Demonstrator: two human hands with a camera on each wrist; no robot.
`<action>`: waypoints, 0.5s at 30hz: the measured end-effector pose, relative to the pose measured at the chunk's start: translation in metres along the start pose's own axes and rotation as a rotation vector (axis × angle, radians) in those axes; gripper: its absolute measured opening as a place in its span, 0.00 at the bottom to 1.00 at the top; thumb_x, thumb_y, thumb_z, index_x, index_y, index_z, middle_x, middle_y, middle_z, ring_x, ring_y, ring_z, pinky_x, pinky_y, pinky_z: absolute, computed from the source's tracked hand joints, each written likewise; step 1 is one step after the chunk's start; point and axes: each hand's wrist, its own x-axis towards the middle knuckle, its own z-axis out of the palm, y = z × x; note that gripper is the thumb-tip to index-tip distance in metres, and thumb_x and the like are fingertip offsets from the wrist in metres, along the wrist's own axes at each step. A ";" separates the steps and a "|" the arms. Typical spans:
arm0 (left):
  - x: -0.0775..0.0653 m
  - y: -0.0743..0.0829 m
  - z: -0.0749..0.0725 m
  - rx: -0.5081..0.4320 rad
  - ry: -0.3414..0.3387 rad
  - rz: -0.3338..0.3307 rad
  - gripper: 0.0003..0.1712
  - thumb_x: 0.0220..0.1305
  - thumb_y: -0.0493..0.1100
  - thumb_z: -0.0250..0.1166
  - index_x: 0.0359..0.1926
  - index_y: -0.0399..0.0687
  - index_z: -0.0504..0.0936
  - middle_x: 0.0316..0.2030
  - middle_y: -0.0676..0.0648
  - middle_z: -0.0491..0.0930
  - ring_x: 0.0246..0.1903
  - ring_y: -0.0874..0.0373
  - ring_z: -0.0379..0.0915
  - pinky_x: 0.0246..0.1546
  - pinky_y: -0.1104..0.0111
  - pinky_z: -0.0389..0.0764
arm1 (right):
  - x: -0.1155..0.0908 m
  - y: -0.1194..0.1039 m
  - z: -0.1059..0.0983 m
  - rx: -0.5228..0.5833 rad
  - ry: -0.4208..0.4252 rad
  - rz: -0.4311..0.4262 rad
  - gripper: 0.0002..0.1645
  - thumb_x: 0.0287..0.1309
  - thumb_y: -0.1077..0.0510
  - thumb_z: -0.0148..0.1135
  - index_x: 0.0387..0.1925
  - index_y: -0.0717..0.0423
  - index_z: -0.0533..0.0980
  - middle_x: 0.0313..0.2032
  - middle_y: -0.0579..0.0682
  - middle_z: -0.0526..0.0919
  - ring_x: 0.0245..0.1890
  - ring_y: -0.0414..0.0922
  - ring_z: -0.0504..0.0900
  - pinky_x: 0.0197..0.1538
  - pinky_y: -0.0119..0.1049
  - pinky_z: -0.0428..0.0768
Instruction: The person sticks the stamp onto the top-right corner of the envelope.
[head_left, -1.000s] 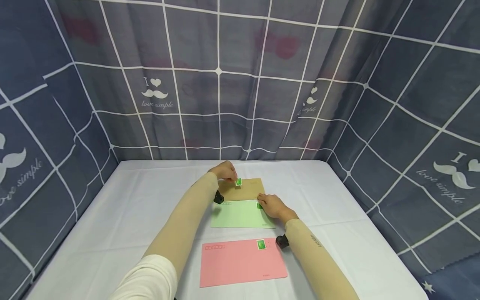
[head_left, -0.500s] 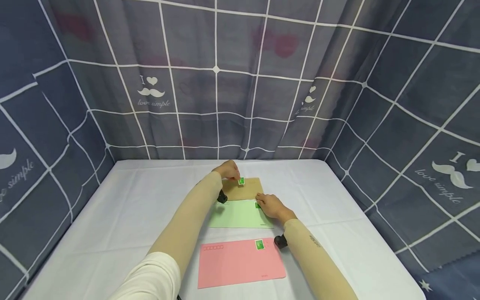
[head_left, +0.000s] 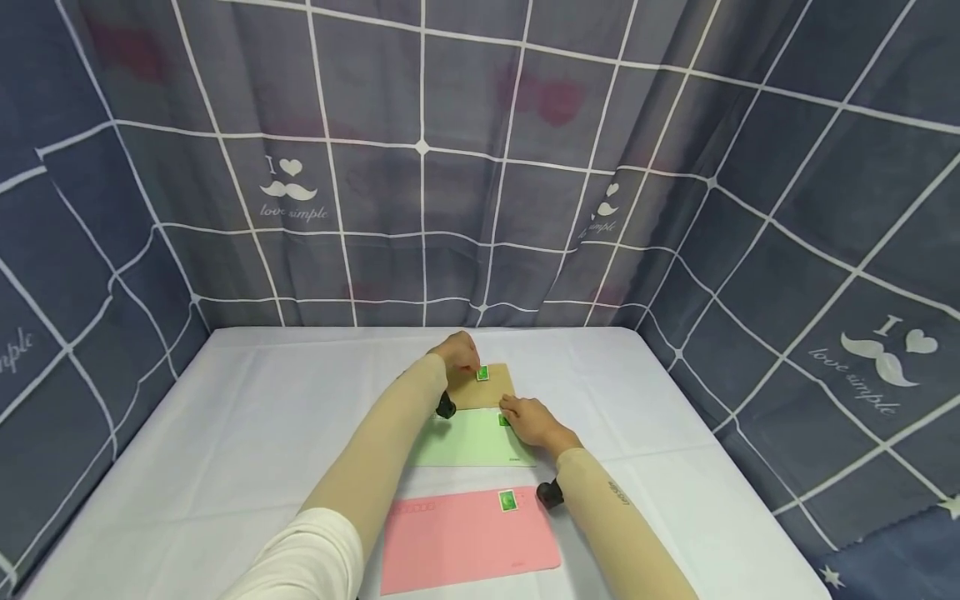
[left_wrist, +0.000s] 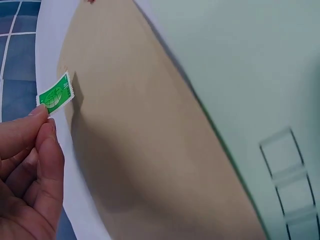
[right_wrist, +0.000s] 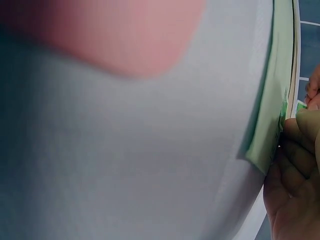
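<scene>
My left hand pinches a small green postage stamp by one edge, between thumb and forefinger. In the left wrist view the stamp hangs over the brown envelope near its far edge, casting a shadow on it. My right hand rests with its fingertips at the near right corner of the brown envelope and covers part of the light green envelope. Beneath those fingers a green stamp on the green envelope is partly hidden. The right wrist view shows the right fingers bent loosely beside the envelopes.
Closer to me lies a pink envelope, bearing a green stamp at its upper right. All three envelopes form a column on the white-covered table. A dark checked curtain encloses the back and sides.
The left hand has carried its stamp rightward over the brown envelope, closer to its right edge. The right hand stays at the envelope's corner. The head view has shifted slightly.
</scene>
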 end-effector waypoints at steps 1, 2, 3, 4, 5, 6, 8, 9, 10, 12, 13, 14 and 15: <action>0.001 0.001 0.001 0.003 -0.003 -0.007 0.13 0.53 0.30 0.65 0.16 0.45 0.78 0.12 0.52 0.70 0.16 0.61 0.64 0.22 0.72 0.67 | 0.000 0.000 0.000 0.001 0.001 -0.001 0.24 0.77 0.56 0.47 0.68 0.60 0.71 0.71 0.57 0.69 0.71 0.57 0.68 0.73 0.52 0.66; 0.002 0.002 0.002 0.008 0.000 -0.012 0.13 0.54 0.30 0.65 0.16 0.45 0.78 0.12 0.52 0.70 0.16 0.61 0.64 0.22 0.72 0.67 | 0.000 0.000 -0.001 -0.002 0.002 -0.001 0.24 0.77 0.55 0.47 0.68 0.60 0.71 0.71 0.56 0.68 0.71 0.57 0.68 0.73 0.51 0.66; 0.004 0.003 0.002 0.008 0.008 -0.013 0.13 0.54 0.30 0.65 0.16 0.44 0.78 0.12 0.52 0.71 0.16 0.61 0.65 0.22 0.72 0.67 | 0.000 -0.001 -0.002 -0.003 0.011 -0.005 0.24 0.77 0.56 0.47 0.68 0.60 0.71 0.71 0.56 0.69 0.71 0.57 0.68 0.73 0.51 0.66; 0.005 0.005 0.002 0.008 0.019 -0.014 0.13 0.54 0.30 0.65 0.16 0.44 0.79 0.12 0.52 0.72 0.16 0.61 0.65 0.22 0.71 0.68 | 0.000 -0.001 -0.003 -0.007 0.018 -0.005 0.24 0.77 0.55 0.47 0.68 0.60 0.71 0.71 0.56 0.69 0.71 0.57 0.68 0.73 0.51 0.66; 0.007 0.007 0.001 0.010 0.030 -0.015 0.12 0.55 0.31 0.66 0.17 0.44 0.79 0.12 0.52 0.72 0.16 0.61 0.66 0.23 0.71 0.69 | 0.000 -0.001 -0.005 -0.009 0.026 -0.003 0.24 0.77 0.55 0.47 0.68 0.60 0.71 0.71 0.56 0.69 0.71 0.56 0.68 0.73 0.51 0.66; 0.009 0.008 0.001 0.011 0.039 -0.015 0.12 0.55 0.31 0.66 0.17 0.43 0.80 0.13 0.51 0.73 0.17 0.60 0.67 0.23 0.71 0.70 | 0.000 -0.001 -0.006 -0.012 0.033 -0.004 0.24 0.77 0.56 0.47 0.68 0.60 0.71 0.71 0.56 0.69 0.71 0.56 0.68 0.73 0.51 0.65; 0.011 0.011 0.001 0.016 0.056 -0.010 0.10 0.55 0.32 0.67 0.19 0.42 0.81 0.13 0.51 0.74 0.18 0.60 0.68 0.24 0.71 0.71 | -0.001 -0.002 -0.008 -0.011 0.041 -0.003 0.24 0.77 0.56 0.48 0.67 0.60 0.71 0.71 0.56 0.69 0.71 0.56 0.68 0.73 0.51 0.66; 0.012 0.011 0.002 0.021 0.060 -0.011 0.10 0.55 0.33 0.67 0.19 0.42 0.82 0.13 0.51 0.74 0.18 0.60 0.68 0.24 0.71 0.71 | -0.001 -0.002 -0.009 -0.005 0.039 -0.001 0.24 0.77 0.56 0.48 0.67 0.60 0.71 0.71 0.56 0.69 0.71 0.56 0.68 0.73 0.51 0.66; 0.013 0.011 0.003 0.033 0.063 -0.013 0.09 0.56 0.33 0.68 0.19 0.42 0.82 0.13 0.52 0.74 0.18 0.60 0.69 0.24 0.71 0.72 | -0.002 -0.002 -0.008 0.000 0.033 0.003 0.24 0.77 0.56 0.48 0.68 0.60 0.71 0.71 0.56 0.69 0.71 0.56 0.68 0.73 0.51 0.66; 0.014 0.009 0.006 0.052 0.068 -0.015 0.09 0.55 0.34 0.68 0.19 0.42 0.82 0.13 0.52 0.74 0.19 0.60 0.69 0.24 0.72 0.72 | -0.002 -0.002 -0.006 0.011 0.019 0.007 0.24 0.77 0.56 0.47 0.68 0.60 0.71 0.71 0.56 0.69 0.71 0.57 0.68 0.73 0.51 0.66; 0.015 0.008 0.008 0.065 0.069 -0.016 0.09 0.55 0.34 0.68 0.19 0.43 0.82 0.13 0.52 0.74 0.18 0.60 0.69 0.24 0.72 0.71 | -0.003 -0.002 -0.005 0.010 0.013 0.006 0.24 0.77 0.56 0.47 0.68 0.60 0.71 0.71 0.57 0.69 0.71 0.57 0.68 0.73 0.51 0.66; 0.016 0.006 0.010 0.083 0.072 -0.014 0.10 0.55 0.34 0.68 0.18 0.44 0.82 0.12 0.53 0.73 0.18 0.60 0.69 0.23 0.72 0.71 | -0.003 -0.002 -0.003 0.011 0.009 0.005 0.24 0.77 0.56 0.47 0.68 0.60 0.70 0.71 0.57 0.68 0.71 0.57 0.68 0.73 0.50 0.66; 0.016 0.004 0.012 0.096 0.076 -0.016 0.10 0.54 0.34 0.68 0.18 0.44 0.81 0.12 0.53 0.73 0.18 0.60 0.69 0.23 0.72 0.71 | -0.003 -0.002 -0.001 0.012 0.007 0.003 0.24 0.77 0.56 0.47 0.68 0.60 0.70 0.71 0.57 0.68 0.71 0.57 0.68 0.73 0.50 0.66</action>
